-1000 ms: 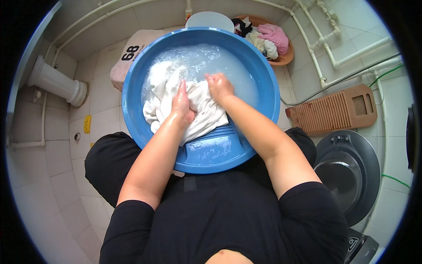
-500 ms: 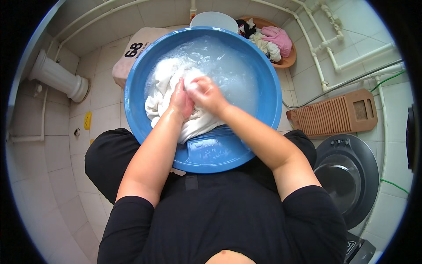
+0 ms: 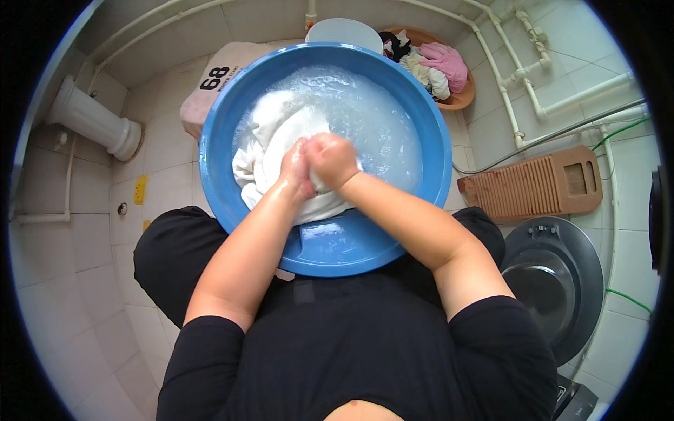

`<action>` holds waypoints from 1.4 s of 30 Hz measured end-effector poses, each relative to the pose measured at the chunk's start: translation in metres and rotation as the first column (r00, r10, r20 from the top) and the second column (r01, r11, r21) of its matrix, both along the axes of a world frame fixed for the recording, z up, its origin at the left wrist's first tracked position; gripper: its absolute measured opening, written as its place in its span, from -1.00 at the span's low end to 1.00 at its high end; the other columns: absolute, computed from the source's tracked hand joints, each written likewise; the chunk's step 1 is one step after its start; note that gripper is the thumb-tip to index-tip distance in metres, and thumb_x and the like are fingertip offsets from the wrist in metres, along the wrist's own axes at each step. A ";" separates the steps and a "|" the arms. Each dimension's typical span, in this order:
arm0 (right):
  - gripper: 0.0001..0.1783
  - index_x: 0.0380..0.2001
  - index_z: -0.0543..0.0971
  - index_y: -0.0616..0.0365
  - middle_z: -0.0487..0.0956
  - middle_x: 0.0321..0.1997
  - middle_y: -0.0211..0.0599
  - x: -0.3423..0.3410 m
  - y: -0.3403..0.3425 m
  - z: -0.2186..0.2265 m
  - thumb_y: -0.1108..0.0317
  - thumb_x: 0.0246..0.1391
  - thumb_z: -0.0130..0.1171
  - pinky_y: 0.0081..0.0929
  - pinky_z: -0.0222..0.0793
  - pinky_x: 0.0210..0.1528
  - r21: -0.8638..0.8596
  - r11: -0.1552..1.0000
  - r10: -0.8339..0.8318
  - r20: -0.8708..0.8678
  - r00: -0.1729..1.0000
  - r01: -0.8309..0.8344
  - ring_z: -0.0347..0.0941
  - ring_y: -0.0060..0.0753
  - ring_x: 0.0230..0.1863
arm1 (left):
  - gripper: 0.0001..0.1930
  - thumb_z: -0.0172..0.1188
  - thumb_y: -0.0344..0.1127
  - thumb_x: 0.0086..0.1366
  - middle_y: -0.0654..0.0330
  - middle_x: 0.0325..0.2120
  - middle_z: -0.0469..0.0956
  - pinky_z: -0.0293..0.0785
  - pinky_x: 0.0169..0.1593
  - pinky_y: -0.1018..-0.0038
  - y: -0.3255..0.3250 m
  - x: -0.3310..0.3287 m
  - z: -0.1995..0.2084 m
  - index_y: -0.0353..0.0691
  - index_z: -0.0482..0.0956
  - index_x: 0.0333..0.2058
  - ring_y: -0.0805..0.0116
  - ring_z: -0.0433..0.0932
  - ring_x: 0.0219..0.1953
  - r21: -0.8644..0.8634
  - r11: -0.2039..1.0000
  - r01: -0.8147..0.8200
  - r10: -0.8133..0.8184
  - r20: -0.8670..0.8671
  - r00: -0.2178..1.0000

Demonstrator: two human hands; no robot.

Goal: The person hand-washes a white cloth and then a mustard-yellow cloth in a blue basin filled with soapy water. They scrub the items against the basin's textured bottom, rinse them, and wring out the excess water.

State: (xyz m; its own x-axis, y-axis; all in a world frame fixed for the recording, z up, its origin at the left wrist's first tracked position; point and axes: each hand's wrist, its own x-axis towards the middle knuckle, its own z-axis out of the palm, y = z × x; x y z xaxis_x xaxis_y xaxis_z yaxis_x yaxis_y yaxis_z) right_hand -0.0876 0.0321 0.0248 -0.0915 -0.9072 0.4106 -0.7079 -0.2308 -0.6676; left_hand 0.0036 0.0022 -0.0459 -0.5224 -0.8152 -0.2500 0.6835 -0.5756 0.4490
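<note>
A large round blue basin [image 3: 210, 161] holds cloudy, sudsy water [image 3: 379, 126]. White wet cloth [image 3: 270, 137], perhaps a garment, lies bunched in its left half, partly out of the water. My left hand [image 3: 296, 170] is closed on a fold of this cloth. Pressed against it, my right hand [image 3: 332, 160] makes a fist round the same cloth. Between the two palms the gripped part is mostly hidden. Below my wrists, the basin's moulded ledge [image 3: 344, 242] faces me.
Behind the basin stand a white bucket [image 3: 344, 31] and an orange tub [image 3: 465, 97] of clothes. Pinkish fabric [image 3: 200, 105] with dark print sits at the left. On the right are a brown washboard [image 3: 519, 184], a dark grey basin [image 3: 593, 266] and white wall pipes [image 3: 491, 70].
My hands have drawn together and my right fist has turned over against the left hand. The white cloth has shifted and the water ripples more at the far side.
</note>
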 end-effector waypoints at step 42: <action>-0.48 0.06 0.36 0.08 0.31 0.17 -0.08 -0.109 -0.056 -0.040 0.02 0.11 -0.12 -0.24 0.14 0.17 0.747 0.622 0.166 -0.418 0.893 0.234 0.19 -0.10 0.20 | -0.29 0.06 0.09 0.15 0.08 0.27 -0.09 -0.13 0.22 -0.09 0.010 0.059 0.085 0.27 -0.03 0.24 -0.07 -0.10 0.29 0.128 0.656 0.744 0.325 0.842 -0.431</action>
State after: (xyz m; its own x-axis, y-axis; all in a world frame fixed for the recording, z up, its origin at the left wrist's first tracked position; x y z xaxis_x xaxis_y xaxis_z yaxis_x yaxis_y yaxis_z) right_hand -0.1963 -0.0235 -0.0151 -0.1360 -0.8939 -0.4271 -0.9429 0.2491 -0.2212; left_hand 0.0628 0.0119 0.0392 -0.2542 -0.8746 -0.4128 -0.9520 0.1509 0.2664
